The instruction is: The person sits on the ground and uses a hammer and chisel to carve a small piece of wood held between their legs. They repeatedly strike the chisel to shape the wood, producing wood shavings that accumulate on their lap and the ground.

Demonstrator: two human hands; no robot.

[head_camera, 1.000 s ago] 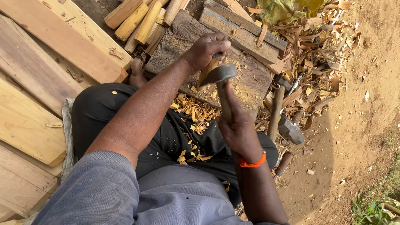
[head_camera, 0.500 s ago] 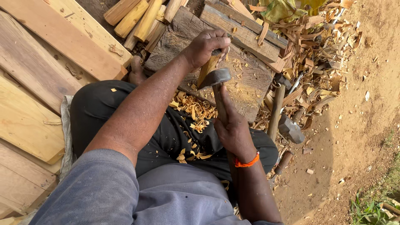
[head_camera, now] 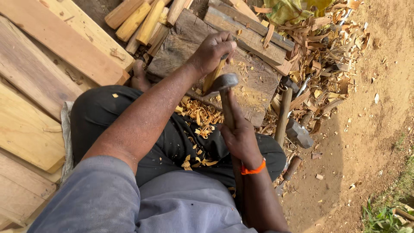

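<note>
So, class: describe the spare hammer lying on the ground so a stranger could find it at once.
Start at the big dark chopping block in front of the seated person. Just off its right edge, among the wood shavings, lies a hammer. Its pale wooden handle points up toward the block and its grey metal head rests on bare dirt, held by no hand.

Planks (head_camera: 51, 47), hammer (head_camera: 297, 131) (amid shavings (head_camera: 327, 60))

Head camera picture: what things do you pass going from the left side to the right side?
Pale wooden planks → left hand holding a small wood piece → right hand gripping a hammer-like tool → spare hammer on the ground → bare dirt.
</note>
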